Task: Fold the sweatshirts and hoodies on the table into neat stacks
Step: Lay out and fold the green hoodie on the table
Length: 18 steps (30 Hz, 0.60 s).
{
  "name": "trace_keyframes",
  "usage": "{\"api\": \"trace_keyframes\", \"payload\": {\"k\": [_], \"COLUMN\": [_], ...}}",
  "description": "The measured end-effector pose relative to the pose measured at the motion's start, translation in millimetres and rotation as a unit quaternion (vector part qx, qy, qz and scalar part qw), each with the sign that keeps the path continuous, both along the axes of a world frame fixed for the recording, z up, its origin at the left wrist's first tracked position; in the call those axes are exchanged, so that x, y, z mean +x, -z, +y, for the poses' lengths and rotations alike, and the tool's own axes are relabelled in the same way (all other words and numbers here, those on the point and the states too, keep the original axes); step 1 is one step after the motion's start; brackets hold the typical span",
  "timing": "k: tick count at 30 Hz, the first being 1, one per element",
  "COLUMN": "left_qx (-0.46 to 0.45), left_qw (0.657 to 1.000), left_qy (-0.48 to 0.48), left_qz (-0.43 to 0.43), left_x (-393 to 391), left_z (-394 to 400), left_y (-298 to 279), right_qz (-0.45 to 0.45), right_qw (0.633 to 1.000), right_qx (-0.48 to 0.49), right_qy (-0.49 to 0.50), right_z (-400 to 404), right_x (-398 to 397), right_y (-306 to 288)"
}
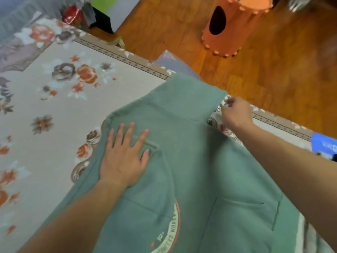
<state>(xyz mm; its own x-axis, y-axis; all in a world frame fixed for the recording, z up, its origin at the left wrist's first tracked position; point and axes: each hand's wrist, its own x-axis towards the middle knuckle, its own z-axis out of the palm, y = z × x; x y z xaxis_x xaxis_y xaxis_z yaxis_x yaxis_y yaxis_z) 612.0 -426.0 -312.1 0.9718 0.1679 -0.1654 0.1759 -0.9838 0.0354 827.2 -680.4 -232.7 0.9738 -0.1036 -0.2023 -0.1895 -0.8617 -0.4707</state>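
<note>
Green hoodie [191,161] lying near counter [54,106] far edge. Left hand [124,154] pressing flat, fingers spread. Right hand [235,114] pinching hood edge.

Two bare forearms, no sleeves, hands [124,157] without rings or watch

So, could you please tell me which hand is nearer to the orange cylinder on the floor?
Right. The right hand is at the green hoodie's far edge by the table edge, below the orange cylinder. The left hand lies flat on the hoodie, farther back and left.
</note>
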Motion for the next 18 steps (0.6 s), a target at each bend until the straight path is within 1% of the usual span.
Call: {"api": "trace_keyframes", "payload": {"k": [3,5,6,7,10,11,12,13,15,17,18], "left_qx": [0.003,0.007,0.006,0.004,0.006,0.006,0.006,0.007,0.011,0.011,0.011], "left_qw": [1.0,1.0,1.0,1.0,1.0,1.0,1.0,1.0,1.0,0.999,0.999], "left_qy": [0.007,0.001,0.001,0.003,0.006,0.007,0.007,0.007,0.008,0.006,0.004], "left_qz": [-0.011,-0.021,-0.025,-0.027,-0.022,-0.019,-0.02,-0.023,-0.026,-0.03,-0.035], "left_x": [-1,1,2,2,1,1,1,1,0,0,1], "left_z": [-4,-4,-3,-3,-2,-1,0,0,0,0,-1], "left_y": [0,-1,-1,-1,1,2,3,3,4,3,3], "right_qz": [0.041,0.082,0.107,0.114,0.102,0.109,0.117,0.141,0.198,0.192,0.161], "right_qw": [0.987,0.96,0.941,0.924,0.88,0.865,0.857,0.845,0.845,0.909,0.93], "right_qx": [0.084,0.19,0.249,0.287,0.338,0.362,0.37,0.395,0.385,0.251,0.209], "right_qy": [0.128,0.189,0.203,0.225,0.317,0.331,0.34,0.332,0.312,0.271,0.258], "right_z": [-7,0,6,11,29,33,37,39,34,27,26], "right_x": [41,70,80,92,112,118,119,119,119,118,116], "right_y": [7,10,9,14,16,20,19,20,26,36,34]}}
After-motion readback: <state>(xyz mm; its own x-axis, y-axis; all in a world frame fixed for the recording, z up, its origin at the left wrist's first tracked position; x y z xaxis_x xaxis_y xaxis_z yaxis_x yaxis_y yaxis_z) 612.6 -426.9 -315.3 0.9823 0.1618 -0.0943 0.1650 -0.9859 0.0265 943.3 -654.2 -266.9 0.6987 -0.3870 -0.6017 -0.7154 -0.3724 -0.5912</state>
